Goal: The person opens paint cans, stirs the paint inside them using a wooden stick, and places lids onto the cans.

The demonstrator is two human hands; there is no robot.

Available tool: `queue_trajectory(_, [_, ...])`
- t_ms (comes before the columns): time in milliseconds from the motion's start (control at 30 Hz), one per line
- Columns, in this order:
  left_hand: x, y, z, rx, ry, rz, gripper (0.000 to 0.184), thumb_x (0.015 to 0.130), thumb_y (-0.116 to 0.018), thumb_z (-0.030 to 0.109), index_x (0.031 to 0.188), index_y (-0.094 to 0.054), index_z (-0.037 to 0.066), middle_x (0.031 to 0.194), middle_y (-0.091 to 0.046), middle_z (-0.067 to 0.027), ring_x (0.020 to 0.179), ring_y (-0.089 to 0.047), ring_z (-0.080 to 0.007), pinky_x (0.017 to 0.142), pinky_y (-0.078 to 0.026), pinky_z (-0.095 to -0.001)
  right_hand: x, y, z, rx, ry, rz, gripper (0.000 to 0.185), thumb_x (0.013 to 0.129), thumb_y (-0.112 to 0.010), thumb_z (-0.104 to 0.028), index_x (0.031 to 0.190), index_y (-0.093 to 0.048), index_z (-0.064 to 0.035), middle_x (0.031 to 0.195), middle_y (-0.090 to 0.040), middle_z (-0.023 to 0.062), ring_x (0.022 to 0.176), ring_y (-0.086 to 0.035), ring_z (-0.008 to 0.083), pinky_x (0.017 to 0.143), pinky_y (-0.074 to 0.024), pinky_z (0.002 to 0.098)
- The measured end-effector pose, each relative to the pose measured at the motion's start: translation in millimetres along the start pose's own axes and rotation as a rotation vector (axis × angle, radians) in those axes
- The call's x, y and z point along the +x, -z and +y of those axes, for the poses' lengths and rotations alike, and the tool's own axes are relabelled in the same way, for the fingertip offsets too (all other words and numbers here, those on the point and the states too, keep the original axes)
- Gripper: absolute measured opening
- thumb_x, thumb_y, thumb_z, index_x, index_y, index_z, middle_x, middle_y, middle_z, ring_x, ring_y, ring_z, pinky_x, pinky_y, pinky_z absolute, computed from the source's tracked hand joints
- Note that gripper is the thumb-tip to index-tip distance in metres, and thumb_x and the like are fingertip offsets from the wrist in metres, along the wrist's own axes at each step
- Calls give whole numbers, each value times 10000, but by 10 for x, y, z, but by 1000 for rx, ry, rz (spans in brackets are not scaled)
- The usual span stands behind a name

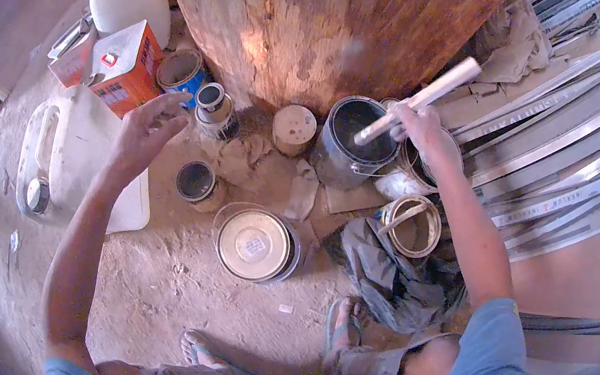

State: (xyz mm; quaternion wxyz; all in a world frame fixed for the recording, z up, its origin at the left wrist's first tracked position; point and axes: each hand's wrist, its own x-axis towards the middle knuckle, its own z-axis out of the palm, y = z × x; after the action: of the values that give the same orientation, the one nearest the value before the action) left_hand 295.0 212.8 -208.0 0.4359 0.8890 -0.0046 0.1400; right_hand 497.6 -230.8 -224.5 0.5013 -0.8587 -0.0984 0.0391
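My right hand (425, 137) is wrapped round a pale stick (447, 82), its upper end pointing up and right. The stick's lower end is over or inside a dark paint bucket (355, 169) with a wire handle. My left hand (147, 130) is raised with fingers apart and nothing in it, close to an orange-and-white metal can (122, 80). Just beyond its fingertips stand a small can (215, 120) and a blue-labelled can (186, 75). Beside the bucket, under my right forearm, another open pail (398, 179) is partly hidden.
A lidded bucket (253, 246) stands before my feet. An open tin (415, 228) sits by a dark cloth (389, 275). White jerrycans (79, 141) lie left. Long strips (570, 155) stretch along the right. A large brown rounded object (313, 21) rises behind the cans.
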Motion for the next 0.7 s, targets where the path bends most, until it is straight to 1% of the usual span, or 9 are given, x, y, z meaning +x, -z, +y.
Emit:
queue_trajectory(167, [-11,-21,65,-44,17,-11,412,928,-690,197,1320,-646,76,975,-710,-28,927,-660,-95,857,-516,-296,271,109,367,-157,162,173,334,893,-680,-304,899,-736,25,728,-714,110,558,-676,173,509,-558,306])
queue_trajectory(233, [-7,-5,41,-29,29,-14,410,932,-687,197,1320,-644,73,983,-716,-34,921,-663,-96,853,-517,-298,158,66,249,-169,-38,-34,329,879,-695,-299,896,-728,27,726,-712,105,545,-667,167,518,-550,294])
queue_trajectory(300, [-17,-22,21,-22,46,-22,407,936,-683,197,1321,-642,69,991,-722,-40,915,-665,-97,850,-517,-299,112,20,159,-61,-31,-119,313,868,-708,-276,903,-719,35,718,-705,97,549,-663,160,529,-552,289])
queue_trajectory(367, [-16,-42,42,-2,4,5,403,942,-678,188,1323,-639,64,994,-730,-48,885,-668,-106,837,-520,-306,109,-35,139,221,44,48,311,865,-718,-271,910,-720,37,714,-700,96,566,-665,157,525,-550,295])
queue_trajectory(433, [-20,-69,59,-30,8,1,402,943,-676,186,1323,-637,61,993,-730,-51,880,-666,-109,834,-521,-307,274,49,386,162,81,80,347,862,-727,-306,913,-730,37,713,-705,99,593,-679,163,534,-554,305])
queue_trajectory(500, [-26,-71,75,-53,4,-1,401,945,-675,183,1324,-636,58,993,-730,-53,875,-664,-112,831,-522,-307,470,121,728,-396,218,173,376,865,-732,-336,927,-732,35,714,-710,106,590,-682,174,538,-557,311])
queue_trajectory(533, [-28,-75,65,-91,22,-17,400,946,-673,183,1324,-636,58,1002,-730,-56,882,-661,-116,831,-520,-310,332,117,460,-540,59,49,382,876,-723,-341,935,-729,36,717,-716,125,607,-698,186,548,-569,320])
queue_trajectory(633, [-31,-58,33,-94,30,-24,402,944,-673,182,1325,-636,60,1009,-729,-62,886,-654,-121,824,-517,-315,67,35,60,-222,-43,-97,391,890,-711,-355,931,-730,33,716,-718,127,613,-702,186,554,-574,324])
queue_trajectory(700, [-34,-52,33,-63,27,-11,404,941,-674,180,1325,-637,63,1006,-728,-65,884,-650,-121,816,-516,-318,143,5,252,-58,-21,-58,395,899,-700,-364,910,-730,29,706,-714,116,598,-692,177,543,-568,322])
